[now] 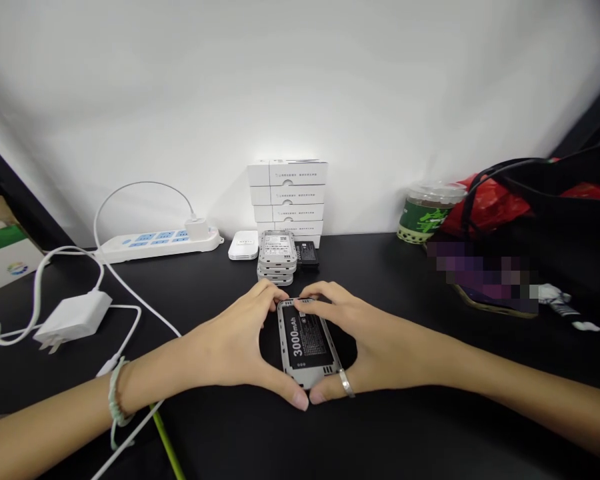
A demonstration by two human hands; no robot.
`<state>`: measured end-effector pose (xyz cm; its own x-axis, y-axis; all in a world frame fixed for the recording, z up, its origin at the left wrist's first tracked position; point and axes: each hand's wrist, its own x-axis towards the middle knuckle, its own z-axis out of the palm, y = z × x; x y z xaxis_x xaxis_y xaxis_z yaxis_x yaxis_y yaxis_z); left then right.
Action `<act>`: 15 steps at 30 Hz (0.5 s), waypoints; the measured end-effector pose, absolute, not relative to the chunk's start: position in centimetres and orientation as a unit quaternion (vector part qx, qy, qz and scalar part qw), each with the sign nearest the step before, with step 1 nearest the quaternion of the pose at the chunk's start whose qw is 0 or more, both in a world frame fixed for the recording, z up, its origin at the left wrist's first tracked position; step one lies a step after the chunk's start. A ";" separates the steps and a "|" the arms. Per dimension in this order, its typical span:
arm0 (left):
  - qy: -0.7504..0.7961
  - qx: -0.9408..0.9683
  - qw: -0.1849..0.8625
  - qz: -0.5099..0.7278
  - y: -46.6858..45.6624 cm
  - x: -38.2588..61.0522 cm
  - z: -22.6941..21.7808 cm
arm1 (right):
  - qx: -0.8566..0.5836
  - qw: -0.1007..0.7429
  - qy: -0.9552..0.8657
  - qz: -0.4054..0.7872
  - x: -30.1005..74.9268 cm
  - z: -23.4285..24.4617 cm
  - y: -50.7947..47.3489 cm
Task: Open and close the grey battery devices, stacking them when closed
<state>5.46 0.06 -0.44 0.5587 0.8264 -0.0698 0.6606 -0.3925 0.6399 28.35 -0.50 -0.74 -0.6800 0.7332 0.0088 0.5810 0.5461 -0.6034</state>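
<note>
In front of me lies a small grey and silver electronic device (315, 378), its back off. A black battery (310, 340) marked 3000mAh sits in it. My left hand (245, 340) grips the device from the left, thumb at the near edge and fingers at the far left corner. From the right, my right hand (375, 340), with a ring on it, holds the same device. Its thumb is at the near edge and its fingertips are at the far end, by the battery. Just beyond stands a stack of similar open devices (277, 253).
Behind are stacked white boxes (290, 193), white covers (243, 245) and black batteries (307, 255). A power strip (160, 245), white cables and a charger (75, 320) lie left. A drink cup (427, 210), a phone (495, 300) and a black bag (570, 227) are right.
</note>
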 end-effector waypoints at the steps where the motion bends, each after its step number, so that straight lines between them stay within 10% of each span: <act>1: 0.452 0.823 0.320 0.127 0.0 5.4 -0.3 | -0.382 0.128 -0.870 0.285 28.3 -0.7 -0.5; 15: 0.424 0.837 0.346 -0.004 3.5 2.2 2.2 | -0.527 0.156 -0.790 0.273 35.7 0.1 4.3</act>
